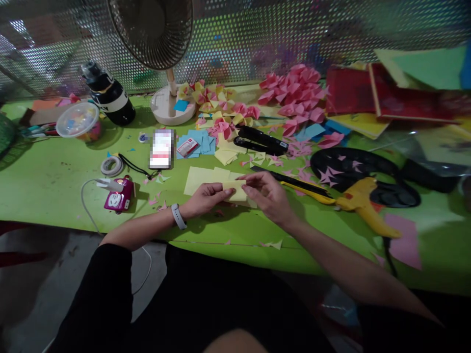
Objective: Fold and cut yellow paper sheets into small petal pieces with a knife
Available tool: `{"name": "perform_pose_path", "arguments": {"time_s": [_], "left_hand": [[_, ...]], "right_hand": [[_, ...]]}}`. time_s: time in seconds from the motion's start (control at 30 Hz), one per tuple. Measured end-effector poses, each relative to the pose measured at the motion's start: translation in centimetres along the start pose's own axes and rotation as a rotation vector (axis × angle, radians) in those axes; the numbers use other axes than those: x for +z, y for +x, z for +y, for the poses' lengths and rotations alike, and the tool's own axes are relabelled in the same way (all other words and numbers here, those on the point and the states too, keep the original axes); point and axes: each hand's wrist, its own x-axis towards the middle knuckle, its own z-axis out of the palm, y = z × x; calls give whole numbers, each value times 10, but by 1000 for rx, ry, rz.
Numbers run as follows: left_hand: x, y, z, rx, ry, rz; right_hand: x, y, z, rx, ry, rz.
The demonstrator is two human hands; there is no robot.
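1. Nearby, on the green bench (51, 181), a black stapler (259, 139) lies beyond the hands, and a yellow glue gun (362, 203) lies to their right.
2. The folded yellow paper (236, 191) sits between both hands, just above flat yellow sheets (198, 179).
3. The left hand (208, 196) pinches the paper's left end with its fingers closed; the right hand (267, 193) grips the right end with curled fingers.

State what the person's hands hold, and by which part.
A small pale yellow folded paper piece: the left hand pinches its left end, the right hand its right end.
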Motion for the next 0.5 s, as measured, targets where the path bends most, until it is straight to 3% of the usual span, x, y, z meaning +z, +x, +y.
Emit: {"name": "perform_pose_path", "arguments": {"time_s": [0.13,0.5], "left_hand": [[2,-1,1,-4,17,16],[0,0,-2,-25,5,11]], "right_hand": [[-1,1,2,11,2,-65],[0,2,3,31,27,-59]]}}
